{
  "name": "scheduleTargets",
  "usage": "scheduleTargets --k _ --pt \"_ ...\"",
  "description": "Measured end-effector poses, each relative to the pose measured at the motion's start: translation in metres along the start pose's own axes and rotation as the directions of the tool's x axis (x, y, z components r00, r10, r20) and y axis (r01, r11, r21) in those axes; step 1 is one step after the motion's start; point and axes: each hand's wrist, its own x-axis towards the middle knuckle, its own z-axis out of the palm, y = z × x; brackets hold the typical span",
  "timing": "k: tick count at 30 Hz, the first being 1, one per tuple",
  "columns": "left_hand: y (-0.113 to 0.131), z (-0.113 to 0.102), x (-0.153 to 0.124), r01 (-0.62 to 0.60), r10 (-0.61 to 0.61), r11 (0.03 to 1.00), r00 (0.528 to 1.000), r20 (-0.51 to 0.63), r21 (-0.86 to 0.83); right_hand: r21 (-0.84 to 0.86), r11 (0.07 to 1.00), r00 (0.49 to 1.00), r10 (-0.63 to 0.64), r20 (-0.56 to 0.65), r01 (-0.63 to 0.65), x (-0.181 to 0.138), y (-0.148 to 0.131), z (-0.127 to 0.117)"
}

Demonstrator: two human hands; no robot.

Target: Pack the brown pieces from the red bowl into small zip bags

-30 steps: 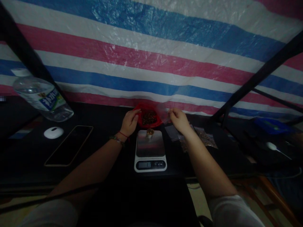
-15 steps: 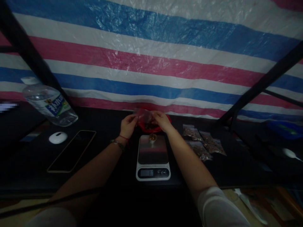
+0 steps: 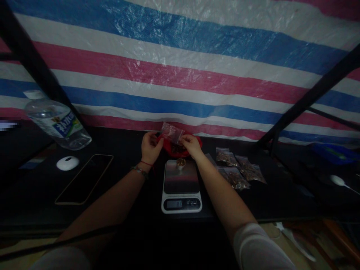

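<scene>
Both hands hold a small clear plastic bag [image 3: 171, 132] above a red dish [image 3: 197, 141] of dark brown bits at the back of the dark table. My left hand [image 3: 150, 147] pinches the bag's left edge. My right hand [image 3: 191, 145] pinches its right edge. Just in front of the dish sits a white kitchen scale [image 3: 181, 187] with a steel top. A small round cup [image 3: 180, 163] with brown bits stands on the scale's far edge.
Several filled clear bags [image 3: 237, 168] lie right of the scale. A phone [image 3: 84, 179], a white mouse [image 3: 67, 163] and a tilted water bottle [image 3: 57, 122] are at the left. A white spoon [image 3: 340, 182] lies far right. A striped tarp [image 3: 180, 67] hangs behind.
My right hand came left from the bag pile with a clear bag. My left hand left the dish rim, and both now hold the bag raised over the dish.
</scene>
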Motion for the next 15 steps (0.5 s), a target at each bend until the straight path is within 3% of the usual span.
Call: scheduleTargets --k 2,4,6,10,15 --pt "0.005 -0.004 -0.002 -0.124 0.113 0.991 0.973 0.204 0.043 -0.033 0.999 0.999 -0.043 -0.032 0.042 -0.004 0.003 0.002" --pt "0.009 -0.004 -0.004 -0.217 0.189 0.976 0.905 0.382 0.03 -0.074 0.995 0.997 -0.073 -0.031 0.071 -0.009 0.004 0.003" --pt "0.012 -0.002 -0.007 -0.261 0.227 0.965 0.852 0.472 0.007 -0.101 0.991 0.996 -0.093 -0.001 0.092 -0.013 0.003 0.004" --pt "0.012 0.005 -0.01 -0.261 0.213 0.965 0.818 0.535 0.015 -0.115 0.983 0.988 -0.133 0.078 0.141 -0.017 -0.001 0.006" --pt "0.012 0.005 -0.011 -0.194 0.133 0.978 0.851 0.507 0.069 -0.071 0.981 0.972 -0.17 0.163 0.183 -0.018 -0.002 0.008"
